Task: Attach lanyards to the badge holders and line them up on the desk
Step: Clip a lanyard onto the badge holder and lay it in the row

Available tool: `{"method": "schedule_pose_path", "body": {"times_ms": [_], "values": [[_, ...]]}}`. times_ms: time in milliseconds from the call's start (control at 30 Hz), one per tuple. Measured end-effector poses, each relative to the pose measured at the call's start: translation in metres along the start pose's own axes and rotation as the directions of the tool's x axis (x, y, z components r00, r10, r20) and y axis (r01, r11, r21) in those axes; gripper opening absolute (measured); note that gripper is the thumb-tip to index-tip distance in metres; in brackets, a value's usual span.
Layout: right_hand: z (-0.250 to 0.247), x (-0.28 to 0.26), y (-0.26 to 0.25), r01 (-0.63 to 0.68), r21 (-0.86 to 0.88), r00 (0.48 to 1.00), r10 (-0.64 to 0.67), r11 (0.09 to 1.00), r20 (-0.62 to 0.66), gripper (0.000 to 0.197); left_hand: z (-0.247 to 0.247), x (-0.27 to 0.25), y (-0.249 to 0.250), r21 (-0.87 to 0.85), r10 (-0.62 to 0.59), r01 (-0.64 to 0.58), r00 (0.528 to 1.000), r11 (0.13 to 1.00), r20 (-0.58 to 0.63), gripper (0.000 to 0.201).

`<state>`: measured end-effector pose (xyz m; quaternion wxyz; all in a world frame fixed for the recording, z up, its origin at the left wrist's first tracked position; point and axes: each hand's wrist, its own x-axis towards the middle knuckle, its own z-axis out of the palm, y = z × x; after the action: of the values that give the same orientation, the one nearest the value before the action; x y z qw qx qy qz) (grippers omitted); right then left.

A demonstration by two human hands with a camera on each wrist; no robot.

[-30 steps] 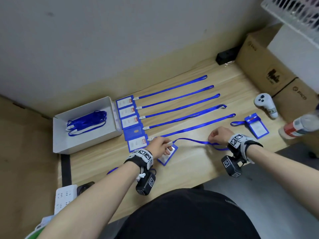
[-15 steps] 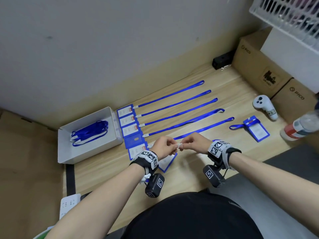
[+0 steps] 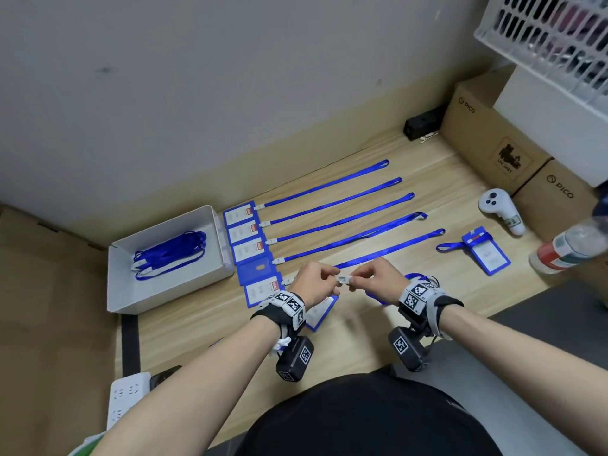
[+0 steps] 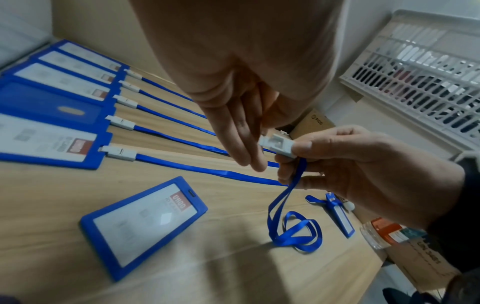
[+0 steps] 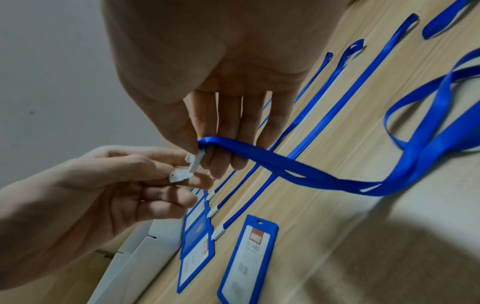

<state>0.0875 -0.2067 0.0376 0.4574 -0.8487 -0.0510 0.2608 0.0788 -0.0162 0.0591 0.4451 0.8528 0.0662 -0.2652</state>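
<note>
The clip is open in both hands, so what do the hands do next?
Probably lower the open white clip to the slot of the loose badge holder on the desk and snap it shut. Both hands pinch the clip, its strap trails free, and that holder has no strap yet.

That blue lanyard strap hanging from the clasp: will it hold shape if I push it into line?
Probably not. The strap droops from the white clasp and coils loosely on the desk, so it looks floppy and light. Likely better dragged straight by the clasp than pushed.
</note>
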Motion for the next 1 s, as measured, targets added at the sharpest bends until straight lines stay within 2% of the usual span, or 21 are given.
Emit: {"method": "schedule_pose_path", "body": {"times_ms": [133, 233, 333, 433, 633, 733, 833, 933, 1000], "values": [[0.009, -0.006, 0.009, -0.035, 0.032, 0.999, 0.035, 0.999, -0.001, 0.025, 0.007, -0.004, -0.016, -0.136, -0.017, 0.025, 0.998, 0.990, 0.055, 0.034], [0.022, -0.008, 0.020, -0.066, 0.001, 0.998, 0.066, 0.998, 0.005, 0.025, 0.016, -0.007, -0.032, -0.119, -0.036, 0.043, 0.997, 0.992, 0.061, 0.033], [0.030, -0.006, 0.031, -0.117, -0.003, 0.993, 0.117, 0.993, 0.012, 0.026, 0.022, -0.009, -0.048, -0.006, -0.046, 0.046, 0.999, 0.999, -0.007, 0.030], [0.031, -0.007, 0.040, -0.198, 0.067, 0.979, 0.200, 0.978, -0.026, 0.025, 0.022, -0.006, -0.067, 0.220, -0.079, 0.104, 0.990, 0.970, -0.119, 0.033], [0.033, -0.014, 0.057, -0.231, 0.139, 0.962, 0.247, 0.963, -0.114, 0.012, 0.033, 0.011, -0.103, 0.451, -0.160, 0.221, 0.973, 0.865, -0.169, 0.047], [0.035, -0.015, 0.058, -0.224, 0.142, 0.964, 0.240, 0.964, -0.112, 0.011, 0.045, 0.019, -0.108, 0.528, -0.109, 0.192, 0.977, 0.827, -0.185, 0.059], [0.035, -0.013, 0.057, -0.203, 0.160, 0.969, 0.222, 0.966, -0.112, 0.013, 0.046, 0.023, -0.107, 0.517, -0.126, 0.211, 0.973, 0.830, -0.195, 0.054], [0.034, -0.011, 0.051, -0.177, 0.133, 0.977, 0.191, 0.975, -0.098, 0.015, 0.044, 0.020, -0.109, 0.321, -0.171, 0.203, 0.977, 0.925, -0.124, 0.026], [0.031, -0.009, 0.046, -0.174, 0.125, 0.980, 0.184, 0.977, -0.080, 0.014, 0.039, 0.013, -0.107, 0.212, -0.148, 0.169, 0.983, 0.963, -0.111, 0.021]]}}
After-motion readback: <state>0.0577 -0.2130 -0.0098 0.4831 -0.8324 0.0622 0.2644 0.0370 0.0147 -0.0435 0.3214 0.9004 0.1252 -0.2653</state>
